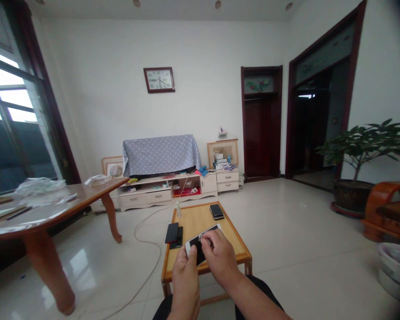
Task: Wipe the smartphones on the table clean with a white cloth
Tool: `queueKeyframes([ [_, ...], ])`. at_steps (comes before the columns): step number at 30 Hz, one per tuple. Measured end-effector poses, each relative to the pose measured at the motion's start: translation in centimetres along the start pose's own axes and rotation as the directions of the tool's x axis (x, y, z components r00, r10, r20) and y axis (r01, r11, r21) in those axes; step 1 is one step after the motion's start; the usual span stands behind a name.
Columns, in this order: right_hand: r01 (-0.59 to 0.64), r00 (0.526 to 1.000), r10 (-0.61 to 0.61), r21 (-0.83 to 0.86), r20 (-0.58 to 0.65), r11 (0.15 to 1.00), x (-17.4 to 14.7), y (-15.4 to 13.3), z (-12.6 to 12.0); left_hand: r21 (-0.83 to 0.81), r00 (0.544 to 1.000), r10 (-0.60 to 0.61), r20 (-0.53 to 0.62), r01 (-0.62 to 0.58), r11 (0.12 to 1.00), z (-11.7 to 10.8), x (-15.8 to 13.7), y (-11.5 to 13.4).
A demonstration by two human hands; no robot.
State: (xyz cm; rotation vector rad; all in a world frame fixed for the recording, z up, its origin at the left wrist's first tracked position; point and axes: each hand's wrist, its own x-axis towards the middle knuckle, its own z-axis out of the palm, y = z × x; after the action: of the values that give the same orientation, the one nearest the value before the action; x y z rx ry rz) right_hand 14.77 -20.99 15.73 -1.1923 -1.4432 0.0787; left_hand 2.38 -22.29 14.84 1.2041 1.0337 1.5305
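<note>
A white-framed smartphone (197,254) with a dark screen is held tilted above the small wooden table (200,218). My left hand (186,275) grips its lower left end, the thumb along the front. Over the screen, my right hand (222,258) is closed in a pinch; a small pale bit shows at the fingertips, too small to name. Two dark phones (172,233) lie overlapping at the table's left edge. Further back on the right lie more dark phones (216,211), stacked. A small clear bottle (178,209) stands at the far left corner.
A large wooden table (86,195) with plastic bags (40,191) stands to the left. A cable (158,258) runs across the tiled floor. Ahead is a low white cabinet (146,200) with a cloth-covered object (162,155). A potted plant (353,195) and white bucket (395,271) are right.
</note>
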Motion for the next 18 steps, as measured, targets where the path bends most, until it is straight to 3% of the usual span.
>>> queueKeyframes([
  [4,-0.208,0.972,0.221,0.152,-0.075,0.966,0.5,0.9,-0.3,0.078,1.000,0.029,-0.011,-0.028,0.997,-0.2,-0.1,0.5],
  [8,-0.258,0.961,0.278,0.327,-0.015,0.909,0.5,0.2,-0.6,0.210,0.991,0.132,-0.012,-0.126,0.970,0.2,-0.6,1.0],
  [11,-0.361,0.920,0.384,0.534,0.071,0.765,0.3,-0.6,-0.7,0.310,0.957,0.290,0.008,-0.278,0.909,0.5,-1.0,1.0],
  [14,-0.518,0.811,0.548,0.686,0.204,0.511,0.2,-0.3,-0.9,0.397,0.873,0.471,0.127,-0.480,0.782,0.2,-1.1,1.0],
  [18,-0.620,0.704,0.592,0.746,0.392,0.244,-0.1,1.0,-1.1,0.512,0.674,0.661,0.331,-0.716,0.475,-0.2,-1.1,0.9],
])
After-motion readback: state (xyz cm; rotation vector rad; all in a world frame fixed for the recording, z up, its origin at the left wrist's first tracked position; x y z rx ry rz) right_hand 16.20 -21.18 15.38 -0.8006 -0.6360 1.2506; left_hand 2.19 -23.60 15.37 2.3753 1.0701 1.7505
